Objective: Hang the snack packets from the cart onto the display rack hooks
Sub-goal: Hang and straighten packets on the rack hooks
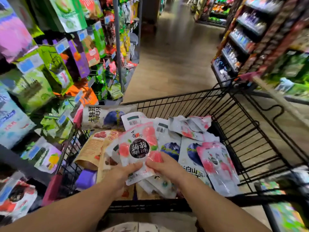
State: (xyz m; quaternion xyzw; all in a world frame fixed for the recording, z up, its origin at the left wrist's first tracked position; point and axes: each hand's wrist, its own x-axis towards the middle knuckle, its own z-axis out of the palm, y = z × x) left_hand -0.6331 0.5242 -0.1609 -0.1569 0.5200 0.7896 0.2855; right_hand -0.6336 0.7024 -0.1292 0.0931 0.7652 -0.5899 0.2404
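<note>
I have the pink packet (138,148) in both hands, its front facing me with a dark round label in the middle, held just above the heap in the cart (242,139). My left hand (123,173) grips its near left corner, thumb on the front and fingers curled behind; my right hand (163,166) pinches the near right edge, thumb lying over the pink print. The packet is tilted a little, its top pointing far and slightly left, and it touches none of the hooks. Under it lie more white packets, partly hidden by my wrists. Just right of it are two blueberry packets (170,148), and right of those a second pink packet (217,166) lies flat against the cart's right side. Beyond them sits a crumpled packet (189,126). To the left of my packet a brown pouch (93,151) leans in the heap, with a purple bag (86,179) near it at the cart's left wall. A long blueberry pack (107,117) rests across the far left corner of the rim. The display rack (50,64) stands close on the left, crowded with hanging green, purple and orange packets, blurred. The aisle floor (175,56) runs away ahead, and shelves (242,39) of bottles stand at the far right.
</note>
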